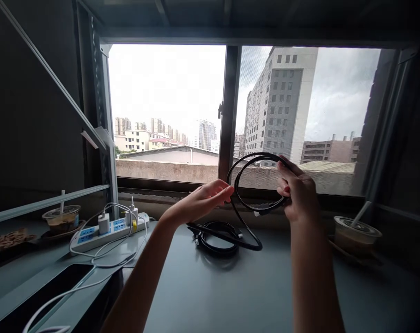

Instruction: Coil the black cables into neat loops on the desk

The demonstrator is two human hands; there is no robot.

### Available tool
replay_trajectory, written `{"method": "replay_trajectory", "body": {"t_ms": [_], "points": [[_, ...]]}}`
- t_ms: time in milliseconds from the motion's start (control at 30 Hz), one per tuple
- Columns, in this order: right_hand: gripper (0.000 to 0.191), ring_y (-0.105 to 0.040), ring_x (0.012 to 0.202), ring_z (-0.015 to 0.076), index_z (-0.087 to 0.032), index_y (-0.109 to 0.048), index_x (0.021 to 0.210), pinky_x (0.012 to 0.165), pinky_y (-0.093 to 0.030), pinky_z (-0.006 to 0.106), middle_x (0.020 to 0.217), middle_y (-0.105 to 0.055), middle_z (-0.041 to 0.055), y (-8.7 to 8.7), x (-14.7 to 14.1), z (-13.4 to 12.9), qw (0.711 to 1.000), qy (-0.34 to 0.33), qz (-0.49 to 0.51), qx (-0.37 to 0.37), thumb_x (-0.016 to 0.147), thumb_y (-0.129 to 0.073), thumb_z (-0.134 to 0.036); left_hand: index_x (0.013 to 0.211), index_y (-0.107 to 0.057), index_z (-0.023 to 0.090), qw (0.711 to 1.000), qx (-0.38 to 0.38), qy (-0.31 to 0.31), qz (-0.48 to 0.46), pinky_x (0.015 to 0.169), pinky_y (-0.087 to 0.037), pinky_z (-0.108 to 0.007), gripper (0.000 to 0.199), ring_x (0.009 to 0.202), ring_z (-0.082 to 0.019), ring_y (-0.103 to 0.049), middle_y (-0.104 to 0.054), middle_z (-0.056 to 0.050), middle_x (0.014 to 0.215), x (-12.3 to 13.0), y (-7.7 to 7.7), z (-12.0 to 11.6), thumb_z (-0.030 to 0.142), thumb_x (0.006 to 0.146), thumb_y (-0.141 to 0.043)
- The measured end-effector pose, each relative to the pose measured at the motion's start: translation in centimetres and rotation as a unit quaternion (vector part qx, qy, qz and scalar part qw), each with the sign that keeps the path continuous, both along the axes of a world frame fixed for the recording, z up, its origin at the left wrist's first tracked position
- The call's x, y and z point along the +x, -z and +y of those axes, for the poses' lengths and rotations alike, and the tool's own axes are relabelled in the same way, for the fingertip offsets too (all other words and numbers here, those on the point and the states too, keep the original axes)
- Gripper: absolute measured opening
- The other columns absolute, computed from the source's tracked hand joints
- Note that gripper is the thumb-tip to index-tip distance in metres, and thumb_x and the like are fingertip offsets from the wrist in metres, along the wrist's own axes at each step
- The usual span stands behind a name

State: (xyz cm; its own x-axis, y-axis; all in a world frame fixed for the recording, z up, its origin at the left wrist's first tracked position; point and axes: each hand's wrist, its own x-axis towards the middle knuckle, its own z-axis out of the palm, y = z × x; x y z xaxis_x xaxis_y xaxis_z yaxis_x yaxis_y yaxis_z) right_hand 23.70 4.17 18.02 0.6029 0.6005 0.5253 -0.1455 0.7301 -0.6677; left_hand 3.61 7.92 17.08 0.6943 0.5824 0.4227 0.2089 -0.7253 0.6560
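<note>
Cable, thin black: loop upright, tail down | right hand grasping it, left hand (grip unclear) | blue-grey tabletop | dark-framed window

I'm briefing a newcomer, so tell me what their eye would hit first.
Probably the bright window behind the table. Against it, the right hand holds up a looped cable, with the left hand at its edge. Below, a black coil lies on the table.

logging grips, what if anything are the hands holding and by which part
Right hand: black cable, by the right side of its loops. Left hand: at their left side, grip unclear.
</note>
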Motion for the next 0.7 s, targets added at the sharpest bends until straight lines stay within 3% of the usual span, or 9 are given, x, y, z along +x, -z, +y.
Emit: {"method": "replay_trajectory", "body": {"t_ms": [100, 133, 233, 300, 433, 567, 633, 700], "points": [[0.043, -0.027, 0.037, -0.0024, -0.014, -0.062, 0.086, 0.030, -0.018, 0.012, 0.057, -0.043, -0.0101, 0.1, 0.6, 0.0, 0.997, 0.028, 0.064, 0.044, 0.049, -0.080, -0.025, 0.094, -0.060, 0.016, 0.981, -0.121, 0.115, 0.100, 0.064, -0.045, -0.031, 0.065, 0.060, -0.015, -0.059, -0.065, -0.007, 0.076, -1.3, -0.5, 0.1, 0.066, 0.085, -0.019], [0.043, -0.030, 0.037, -0.0022, -0.014, -0.061, 0.086, 0.030, -0.020, 0.011, 0.057, -0.044, -0.0099, 0.1, 0.7, 0.1, 0.995, 0.038, 0.082, 0.052, 0.048, -0.080, -0.025, 0.094, -0.060, 0.016, 0.970, -0.144, 0.155, 0.119, 0.058, -0.044, -0.029, 0.066, 0.052, -0.014, -0.056, -0.064, -0.005, 0.067, -1.7, -0.7, 0.2, 0.068, 0.083, -0.021], [0.045, -0.036, 0.040, -0.0011, -0.014, -0.062, 0.088, 0.031, -0.024, 0.011, 0.061, -0.048, -0.0080, 0.5, 1.1, 0.5, 0.992, 0.068, 0.096, 0.040, 0.048, -0.078, -0.024, 0.091, -0.061, 0.016, 0.958, -0.149, 0.217, 0.116, 0.042, -0.029, -0.023, 0.051, 0.039, -0.008, -0.040, -0.052, 0.002, 0.049, -3.1, -1.0, 0.7, 0.062, 0.070, -0.059], [0.047, -0.034, 0.039, -0.0013, -0.014, -0.064, 0.093, 0.030, -0.023, 0.011, 0.065, -0.051, -0.0070, 0.7, 1.3, 0.8, 0.995, 0.085, 0.058, 0.006, 0.048, -0.077, -0.023, 0.081, -0.063, 0.016, 0.970, -0.129, 0.196, 0.066, 0.040, -0.021, -0.021, 0.041, 0.041, -0.005, -0.032, -0.048, 0.004, 0.050, -3.8, -1.0, 1.1, 0.050, 0.061, -0.074], [0.055, -0.026, 0.037, -0.0009, -0.017, -0.066, 0.104, 0.029, -0.018, 0.014, 0.060, -0.049, -0.0077, 1.0, 1.3, 0.6, 0.991, 0.108, -0.060, -0.056, 0.051, -0.077, -0.026, 0.068, -0.061, 0.015, 0.984, -0.092, 0.110, -0.107, 0.040, -0.016, -0.020, 0.033, 0.042, -0.004, -0.024, -0.034, 0.006, 0.046, -4.1, -0.8, 1.6, 0.046, 0.068, -0.069], [0.047, -0.023, 0.034, -0.0003, -0.017, -0.067, 0.102, 0.029, -0.015, 0.017, 0.058, -0.049, -0.0063, 0.5, -0.1, -0.3, 0.989, 0.040, -0.135, -0.044, 0.063, -0.071, -0.043, 0.064, -0.057, 0.017, 0.975, -0.018, 0.013, -0.223, 0.039, -0.019, -0.020, 0.029, 0.039, -0.004, -0.027, -0.031, 0.007, 0.043, -2.4, -0.5, 1.9, 0.044, 0.075, -0.062], [0.049, -0.028, 0.035, 0.0003, -0.018, -0.066, 0.104, 0.030, -0.019, 0.017, 0.064, -0.055, -0.0037, 0.3, -1.4, -0.8, 0.980, -0.001, -0.193, -0.042, 0.067, -0.067, -0.050, 0.063, -0.055, 0.019, 0.967, 0.004, -0.037, -0.253, 0.037, -0.020, -0.021, 0.027, 0.035, -0.005, -0.026, -0.030, 0.008, 0.040, -1.2, -0.2, 1.9, 0.042, 0.077, -0.059], [0.056, -0.044, 0.044, 0.0040, -0.018, -0.064, 0.110, 0.036, -0.034, 0.017, 0.072, -0.060, -0.0009, 0.3, -2.7, -1.0, 0.963, -0.024, -0.263, -0.044, 0.064, -0.071, -0.049, 0.064, -0.055, 0.020, 0.957, 0.022, -0.090, -0.276, 0.036, -0.020, -0.021, 0.025, 0.033, -0.005, -0.026, -0.031, 0.009, 0.039, 0.0, 0.0, 1.9, 0.041, 0.076, -0.059]]}}
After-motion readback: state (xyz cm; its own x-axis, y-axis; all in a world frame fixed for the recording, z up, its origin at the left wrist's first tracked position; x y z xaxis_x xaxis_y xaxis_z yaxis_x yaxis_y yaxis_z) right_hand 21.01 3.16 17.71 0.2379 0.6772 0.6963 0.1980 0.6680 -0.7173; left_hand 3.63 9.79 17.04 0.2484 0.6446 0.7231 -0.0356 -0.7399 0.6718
